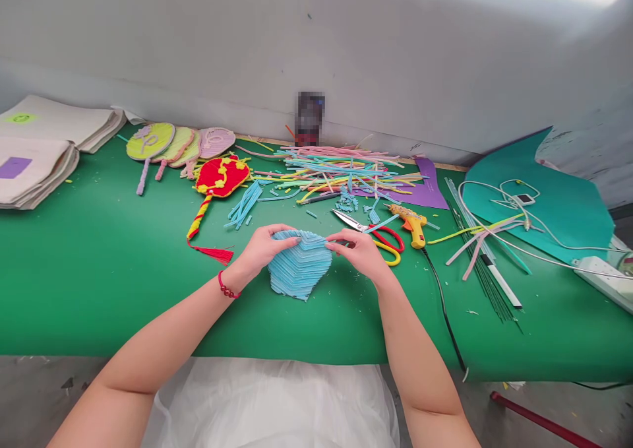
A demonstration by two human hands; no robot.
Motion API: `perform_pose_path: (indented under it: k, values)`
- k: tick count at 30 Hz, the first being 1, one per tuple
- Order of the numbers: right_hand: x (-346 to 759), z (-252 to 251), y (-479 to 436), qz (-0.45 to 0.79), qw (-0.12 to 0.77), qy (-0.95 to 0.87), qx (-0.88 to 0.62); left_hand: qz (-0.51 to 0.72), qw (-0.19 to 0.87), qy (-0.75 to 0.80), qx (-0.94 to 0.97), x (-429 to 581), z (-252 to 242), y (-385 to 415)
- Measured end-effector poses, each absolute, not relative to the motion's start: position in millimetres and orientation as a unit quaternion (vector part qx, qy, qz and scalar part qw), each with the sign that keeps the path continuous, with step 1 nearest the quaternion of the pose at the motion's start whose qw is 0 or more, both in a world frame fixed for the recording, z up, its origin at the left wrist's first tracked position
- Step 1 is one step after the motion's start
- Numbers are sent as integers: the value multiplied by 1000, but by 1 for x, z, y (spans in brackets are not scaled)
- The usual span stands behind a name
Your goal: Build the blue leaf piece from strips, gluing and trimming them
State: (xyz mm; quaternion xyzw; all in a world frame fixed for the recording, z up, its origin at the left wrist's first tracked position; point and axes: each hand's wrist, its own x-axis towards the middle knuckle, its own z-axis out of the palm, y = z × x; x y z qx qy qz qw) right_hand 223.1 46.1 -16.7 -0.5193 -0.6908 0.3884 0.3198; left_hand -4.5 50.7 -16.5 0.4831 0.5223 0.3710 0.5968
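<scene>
A light blue piece made of pipe cleaners laid side by side in a chevron pattern [301,266] is at the front middle of the green table. My left hand [267,249] grips its upper left edge between thumb and fingers. At its upper right corner, my right hand [357,250] is closed in a pinch on the edge. Red-and-yellow-handled scissors [388,242] lie just beyond my right hand. Cut blue strips [244,204] lie beyond my left hand.
Behind lies a pile of coloured pipe cleaners [341,171]. A red fan [222,176] and several pastel fans [216,142] are at the back left. On the right are a yellow glue gun [416,227] with its cord, green wires [482,270], a teal sheet [568,204] and a power strip [606,278].
</scene>
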Motion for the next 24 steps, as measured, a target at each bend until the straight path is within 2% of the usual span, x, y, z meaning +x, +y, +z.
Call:
perform_pose_path:
  k: [12,24]
  values:
    - [222,-11,44,406,326,-671,-527,406,572,527,479,-4,-22,51]
    - [221,-16,44,427,348,-650,-524,366,594,522,491,-5,-21,52]
